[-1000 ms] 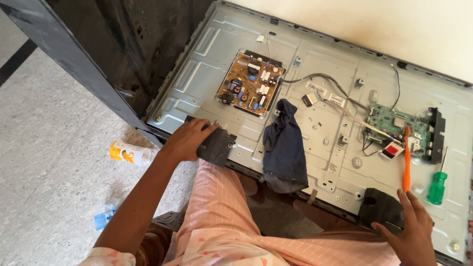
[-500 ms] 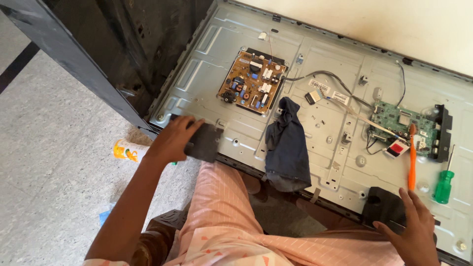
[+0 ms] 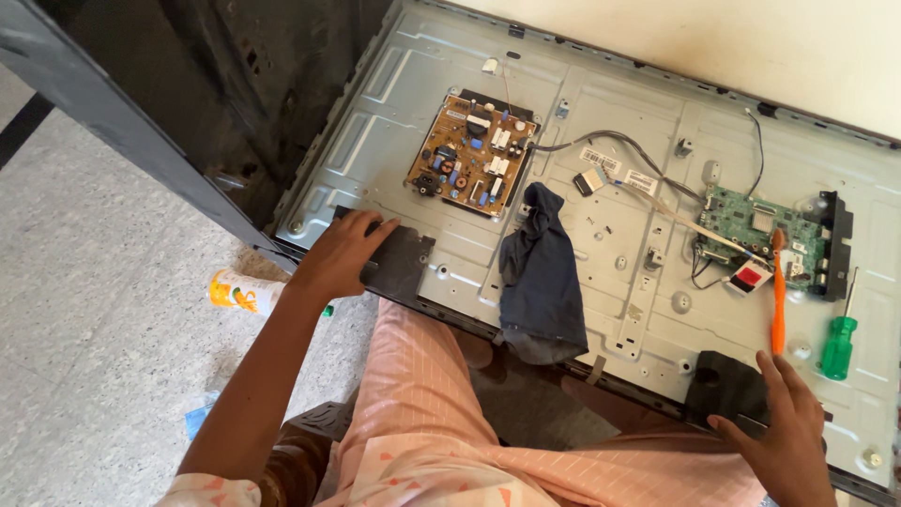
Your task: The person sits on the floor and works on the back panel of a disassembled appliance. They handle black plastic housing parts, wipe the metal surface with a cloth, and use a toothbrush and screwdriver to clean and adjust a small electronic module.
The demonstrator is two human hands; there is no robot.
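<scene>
An opened flat-screen television lies face down, its grey metal back panel (image 3: 601,272) bare. My left hand (image 3: 343,253) rests on a black plastic block (image 3: 399,265) at the panel's near left edge, fingers spread over it. My right hand (image 3: 788,432) grips a second black plastic block (image 3: 727,387) at the near right edge. A brown power board (image 3: 474,161) sits at the upper left of the panel, a green main board (image 3: 755,223) at the right. A dark blue cloth (image 3: 542,277) is draped over the middle of the near edge.
An orange toothbrush (image 3: 778,291) and a green-handled screwdriver (image 3: 838,343) lie on the panel's right side. A white and orange bottle (image 3: 239,291) lies on the speckled floor by my left arm. The black rear cover (image 3: 188,103) leans at upper left. Grey cables (image 3: 629,150) cross the panel.
My left hand has shifted with the black block a little up onto the panel's edge. My right hand has stayed on the other block.
</scene>
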